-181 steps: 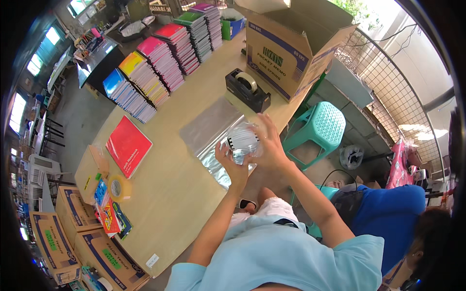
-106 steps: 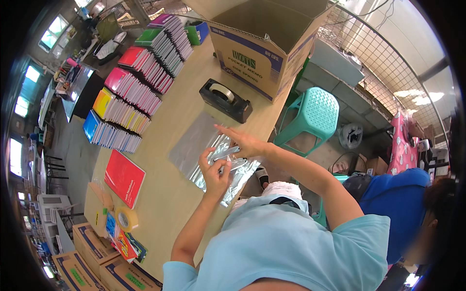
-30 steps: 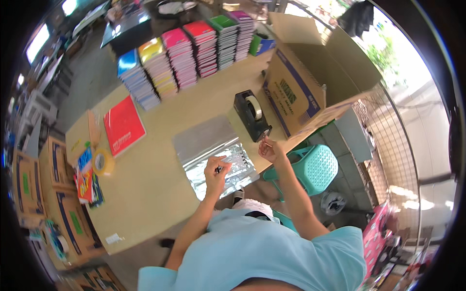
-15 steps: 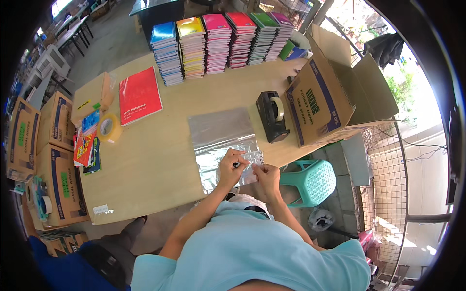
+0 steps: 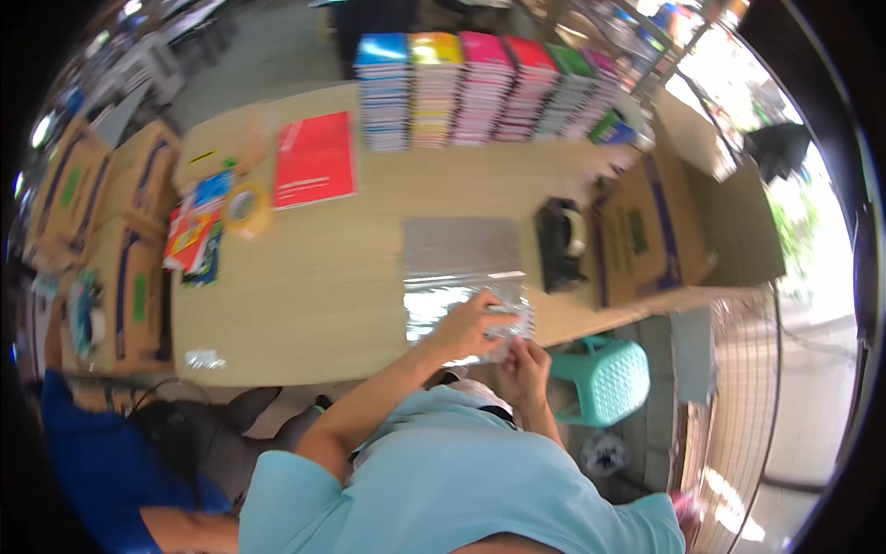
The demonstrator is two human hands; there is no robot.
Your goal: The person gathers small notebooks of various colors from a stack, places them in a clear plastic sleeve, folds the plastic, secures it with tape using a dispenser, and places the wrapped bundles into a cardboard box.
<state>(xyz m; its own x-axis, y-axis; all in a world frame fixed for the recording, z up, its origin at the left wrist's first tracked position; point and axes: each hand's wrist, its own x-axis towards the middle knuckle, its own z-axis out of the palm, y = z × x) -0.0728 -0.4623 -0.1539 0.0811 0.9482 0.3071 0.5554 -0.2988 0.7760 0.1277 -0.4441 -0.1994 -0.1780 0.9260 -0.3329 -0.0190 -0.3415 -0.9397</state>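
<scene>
A clear plastic sheet or bag (image 5: 461, 245) lies flat near the table's front edge, its lower part glinting. My left hand (image 5: 469, 325) rests over its lower right part, fingers stretched and apart, blurred by motion. Close by, my right hand (image 5: 528, 367) pinches the near edge of a small clear plastic packet (image 5: 522, 320) with a dark toothed edge along its right side. What is inside the packet is too smeared to make out. Right of the sheet stands a black tape dispenser (image 5: 560, 245) with a roll in it.
Notebook stacks (image 5: 384, 102) in several colours line the table's back. A red notebook (image 5: 316, 159), a tape roll (image 5: 247, 208) and colourful packets (image 5: 196, 226) lie left. An open carton (image 5: 646, 231) stands right, above a green stool (image 5: 609, 380). Someone in blue (image 5: 101, 452) is at lower left.
The view has swung, so the table sits further right in it. My left hand's fingers have gone from a pinch to stretched out over the plastic. More of the person in blue shows.
</scene>
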